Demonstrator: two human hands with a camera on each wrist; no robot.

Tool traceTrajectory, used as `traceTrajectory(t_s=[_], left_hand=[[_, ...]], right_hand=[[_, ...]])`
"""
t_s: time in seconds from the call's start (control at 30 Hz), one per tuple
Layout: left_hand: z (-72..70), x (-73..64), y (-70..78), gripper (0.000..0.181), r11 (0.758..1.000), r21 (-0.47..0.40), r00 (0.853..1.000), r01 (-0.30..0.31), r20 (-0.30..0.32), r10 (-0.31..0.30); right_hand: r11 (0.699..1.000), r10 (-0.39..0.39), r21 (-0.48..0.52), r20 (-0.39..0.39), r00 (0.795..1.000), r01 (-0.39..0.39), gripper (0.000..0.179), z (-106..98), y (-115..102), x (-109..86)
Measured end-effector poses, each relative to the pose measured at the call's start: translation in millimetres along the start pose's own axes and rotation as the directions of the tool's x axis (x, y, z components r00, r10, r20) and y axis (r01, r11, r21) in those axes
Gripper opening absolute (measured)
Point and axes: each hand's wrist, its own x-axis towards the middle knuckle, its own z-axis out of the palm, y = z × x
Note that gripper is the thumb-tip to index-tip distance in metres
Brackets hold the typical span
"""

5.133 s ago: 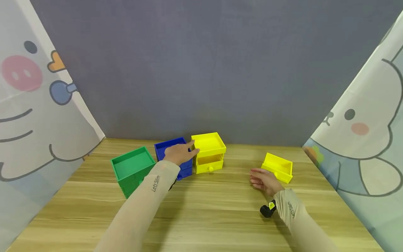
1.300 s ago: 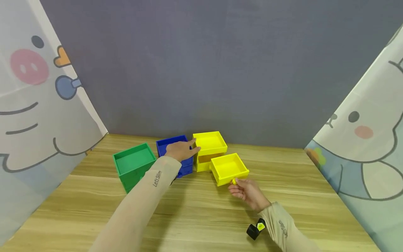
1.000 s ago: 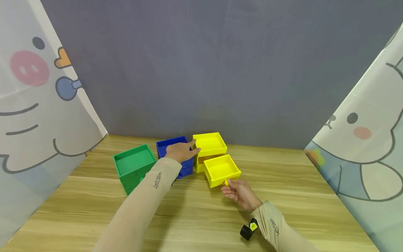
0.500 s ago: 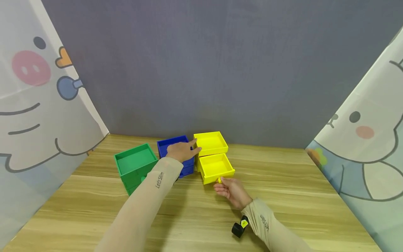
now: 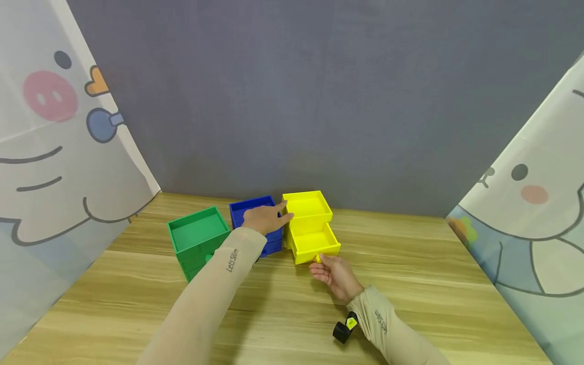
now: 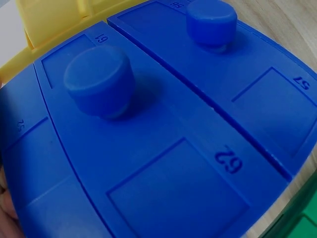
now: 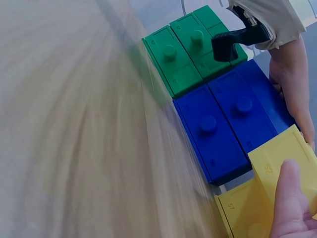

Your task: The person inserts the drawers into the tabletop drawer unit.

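My right hand [image 5: 336, 274] pinches the round knob [image 5: 318, 258] of a small yellow drawer [image 5: 314, 239]. That drawer sits partway in the upper slot of the yellow cabinet [image 5: 311, 219], its front part jutting toward me. In the right wrist view the thumb [image 7: 290, 191] lies over the drawer front. My left hand [image 5: 262, 219] reaches across the blue cabinet [image 5: 272, 247], with thumb and index finger extended against the left edge of the yellow cabinet. The left wrist view shows blue drawer fronts [image 6: 163, 134] close up, with only a bit of finger at the left edge.
A green cabinet [image 5: 201, 248] with an open-topped tray stands left of the blue one. All stand on a wooden table [image 5: 410, 294] near a grey back panel [image 5: 365, 101]. Cartoon-printed cloths [image 5: 50, 152] flank both sides. My right wrist bears a black camera [image 5: 344, 329].
My right hand has brought the yellow drawer left from the right side of the table and slid it partway into the yellow cabinet. The left hand has stayed at the cabinet's edge.
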Motion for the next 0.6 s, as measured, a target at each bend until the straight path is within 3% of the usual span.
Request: traceTrajectory(t_s=[0.3, 0.6], left_hand=[[-2.2, 0.8, 0.6, 0.063, 1.0, -0.005, 1.0, 0.002, -0.01, -0.002], [-0.1, 1.4, 0.9, 0.063, 1.0, -0.024, 1.0, 0.014, 0.029, -0.013]], right_hand=[[0.999, -0.044, 0.027, -0.037, 0.998, 0.045, 0.022, 3.6, 2.2, 0.0], [0.999, -0.044, 0.026, -0.061, 0.997, 0.046, 0.02, 7.1, 4.4, -1.3]])
